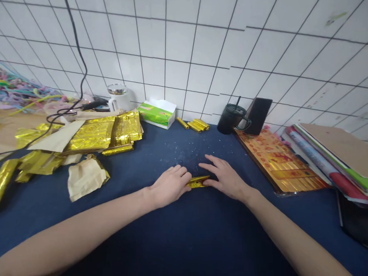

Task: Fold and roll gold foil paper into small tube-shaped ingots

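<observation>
A: Left of the green tissue pack (pixel 157 113)?
B: Gold foil roll (pixel 1 188), well left and nearer the wearer. Then the foil stack (pixel 92 134), just beside the pack, and a crumpled piece (pixel 86 178) between pack and wearer, off left.
A: Left hand (pixel 171 185)?
B: Wearer's side of the pack, well apart. Fingers bent and drawn together, looks like a pinch on the foil strip's left end; grip partly hidden.
A: Foil strip (pixel 198 182) itself?
B: On the table, nearer the wearer than the pack, a bit right of it, between both hands.
A: Handling it well?
B: My call: level, light pressure at both ends, long edges parallel, no tugging. Thin foil probably creases crooked if one side leads.
A: Pointing?
B: Long axis runs left-right, across the wearer; one end to each hand. Can't tell a front end.
A: Right hand (pixel 226 179)?
B: Right of the pack, nearer the wearer. Fingers spread wide, thumb at the strip's right end, no full grasp.
A: Rest?
B: Small gold rolls (pixel 198 125) just right of the pack; black mug (pixel 231 118) further right; orange-gold packet (pixel 283 164) well right, nearer.
</observation>
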Available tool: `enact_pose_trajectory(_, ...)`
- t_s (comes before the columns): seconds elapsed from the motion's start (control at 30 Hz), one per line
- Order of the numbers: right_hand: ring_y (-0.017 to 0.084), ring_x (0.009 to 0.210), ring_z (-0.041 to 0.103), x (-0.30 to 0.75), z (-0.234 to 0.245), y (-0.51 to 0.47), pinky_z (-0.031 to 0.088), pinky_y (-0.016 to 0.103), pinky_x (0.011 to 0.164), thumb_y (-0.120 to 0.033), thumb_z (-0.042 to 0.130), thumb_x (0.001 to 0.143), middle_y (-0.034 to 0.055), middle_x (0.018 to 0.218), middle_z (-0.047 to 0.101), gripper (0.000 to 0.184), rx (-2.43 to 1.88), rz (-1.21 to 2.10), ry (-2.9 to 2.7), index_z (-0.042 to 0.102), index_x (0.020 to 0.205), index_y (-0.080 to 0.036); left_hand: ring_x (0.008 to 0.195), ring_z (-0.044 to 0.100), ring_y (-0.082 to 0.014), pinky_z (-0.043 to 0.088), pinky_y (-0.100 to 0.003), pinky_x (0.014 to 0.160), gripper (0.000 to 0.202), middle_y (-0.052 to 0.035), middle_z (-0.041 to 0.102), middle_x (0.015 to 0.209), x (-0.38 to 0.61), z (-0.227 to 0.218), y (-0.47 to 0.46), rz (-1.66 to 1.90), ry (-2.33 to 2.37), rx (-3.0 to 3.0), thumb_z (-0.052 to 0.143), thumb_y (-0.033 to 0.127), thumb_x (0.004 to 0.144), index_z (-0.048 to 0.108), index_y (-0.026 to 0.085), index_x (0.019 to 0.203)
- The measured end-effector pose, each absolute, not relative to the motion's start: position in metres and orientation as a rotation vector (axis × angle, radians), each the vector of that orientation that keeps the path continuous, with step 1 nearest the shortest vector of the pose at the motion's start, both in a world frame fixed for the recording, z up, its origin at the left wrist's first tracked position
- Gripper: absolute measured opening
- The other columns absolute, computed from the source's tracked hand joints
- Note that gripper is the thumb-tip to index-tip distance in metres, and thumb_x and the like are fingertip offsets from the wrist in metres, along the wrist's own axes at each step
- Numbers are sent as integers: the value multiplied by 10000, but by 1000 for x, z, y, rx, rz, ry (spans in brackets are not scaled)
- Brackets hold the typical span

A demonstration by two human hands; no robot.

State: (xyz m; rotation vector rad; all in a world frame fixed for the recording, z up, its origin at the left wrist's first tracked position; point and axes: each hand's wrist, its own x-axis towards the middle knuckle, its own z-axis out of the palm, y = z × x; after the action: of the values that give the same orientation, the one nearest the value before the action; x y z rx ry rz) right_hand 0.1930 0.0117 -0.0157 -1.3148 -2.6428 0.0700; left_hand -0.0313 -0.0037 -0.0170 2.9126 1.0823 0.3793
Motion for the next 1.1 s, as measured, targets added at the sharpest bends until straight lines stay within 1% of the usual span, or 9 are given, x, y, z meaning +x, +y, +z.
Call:
enact_pose_trajectory(0.1,293,1281,190,195,-16,25,247,494,976,-417,574,741,104,1416,207,611,-1336,165,-2688,344,1293,-290,846,487,-194,405,-320,747,159,-63,526,897,-33,-18,-6,412,1007,2929,441,265,841,504,138,912)
enact_pose_trajectory(0.2,288,1286,180,195,-16,29,230,496,984,-442,562,741,99,1431,171,640,-1342,254,-2714,304,1311,-310,912,490,-182,396,-313,809,236,-57,541,962,-32,-19,-6,478,943,2856,443,217,840,466,147,1064)
enact_pose_trajectory(0.37,265,1268,243,193,-13,23,270,449,981,-391,555,762,107,1412,228,509,-1309,266,-2693,423,1238,-266,851,501,-181,412,-325,778,207,-41,557,879,-26,-21,-4,552,1123,2712,471,246,828,502,167,1017)
enact_pose_trajectory(0.47,259,1252,281,191,-11,17,300,441,969,-330,567,763,127,1395,260,472,-1299,197,-2655,443,1207,-230,887,475,-203,409,-345,769,236,-65,532,944,-25,-24,-6,600,1247,2738,491,209,804,484,152,1033)
enact_pose_trajectory(0.6,253,1246,293,187,-11,9,312,456,962,-249,563,764,133,1384,280,403,-1242,79,-2625,464,1152,-209,928,440,-214,389,-353,775,181,-85,488,1031,-24,-25,-8,599,1183,2904,441,136,808,482,148,984)
enact_pose_trajectory(0.7,249,1232,319,186,-11,7,322,457,957,-220,560,761,142,1354,331,398,-1215,48,-2639,462,1147,-199,922,439,-210,385,-343,772,268,-84,488,1033,-23,-24,-8,597,1214,2864,460,129,796,438,136,1063)
enact_pose_trajectory(0.77,249,1220,338,186,-11,7,322,456,955,-206,560,759,146,1330,366,382,-1202,32,-2662,473,1132,-195,894,446,-206,387,-337,754,298,-71,500,985,-22,-23,-6,580,1273,2803,477,140,790,424,137,1084)
enact_pose_trajectory(0.9,247,1180,389,186,-11,7,336,442,944,-202,547,770,139,1265,444,250,-1182,31,-2691,531,1019,-189,812,452,-191,384,-319,703,134,-45,500,874,-20,-22,-5,511,1294,2781,470,169,805,475,159,938)
enact_pose_trajectory(1.1,227,1096,464,184,-11,3,387,407,900,-175,549,763,144,1224,481,208,-1178,55,-2646,520,969,-173,794,442,-184,364,-312,683,75,-50,501,892,-21,-24,-6,475,1240,2916,421,152,830,487,157,865)
